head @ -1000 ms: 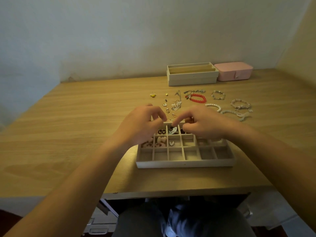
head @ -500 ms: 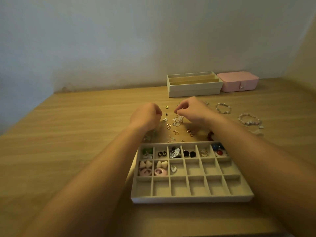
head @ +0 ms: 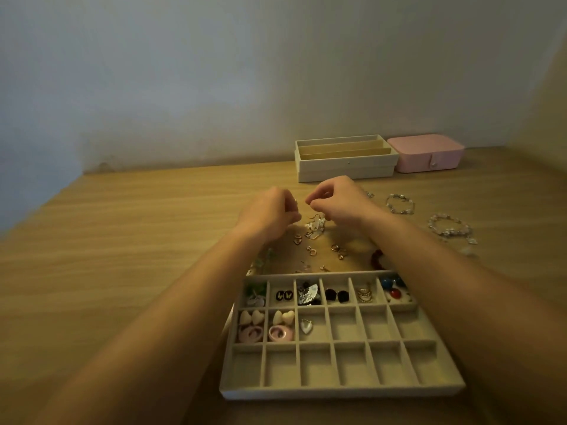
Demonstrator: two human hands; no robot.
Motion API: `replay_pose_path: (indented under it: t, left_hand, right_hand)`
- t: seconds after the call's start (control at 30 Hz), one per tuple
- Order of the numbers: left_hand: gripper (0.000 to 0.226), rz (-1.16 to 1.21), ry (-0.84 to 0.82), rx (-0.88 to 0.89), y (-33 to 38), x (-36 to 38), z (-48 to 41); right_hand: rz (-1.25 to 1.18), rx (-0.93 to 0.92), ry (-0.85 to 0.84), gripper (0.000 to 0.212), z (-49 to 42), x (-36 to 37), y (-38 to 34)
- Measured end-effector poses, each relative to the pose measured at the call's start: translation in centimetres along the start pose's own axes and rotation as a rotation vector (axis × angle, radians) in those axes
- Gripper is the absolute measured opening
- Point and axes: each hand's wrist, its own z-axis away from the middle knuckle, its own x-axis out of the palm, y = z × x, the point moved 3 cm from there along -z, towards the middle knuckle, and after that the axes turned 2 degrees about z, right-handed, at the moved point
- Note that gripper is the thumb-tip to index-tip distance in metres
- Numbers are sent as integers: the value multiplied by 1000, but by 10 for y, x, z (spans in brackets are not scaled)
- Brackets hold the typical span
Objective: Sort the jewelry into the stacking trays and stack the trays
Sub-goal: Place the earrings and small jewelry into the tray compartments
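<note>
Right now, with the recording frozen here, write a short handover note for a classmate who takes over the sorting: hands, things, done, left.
Hands: the left hand and right hand are both over the loose earrings, fingers curled as if pinching. What they hold is too small to tell.
Things: the compartment tray is nearest. The bracelets lie to the right on the table. The slotted trays are stacked at the back beside the pink box.
Done: all six far-row compartments and three middle-row ones hold pieces.
Left: sort the loose earrings and bracelets, then stack the trays.
</note>
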Motion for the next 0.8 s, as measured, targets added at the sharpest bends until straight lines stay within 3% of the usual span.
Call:
replay_pose_path:
  t: [0.23,0.5,0.8]
  left_hand:
    - [22,582,72,16,13,-32,43]
    - [15,728,69,4,24,-58,107]
    - [14,760,-9,-41,27,-56,148]
  right_hand:
    - [-409,-5,-76,18,41,-12,-21]
    - [-572,-22,-141,27,97,-18,-52]
    - [-396,13,-294,17,128,-23,-64]
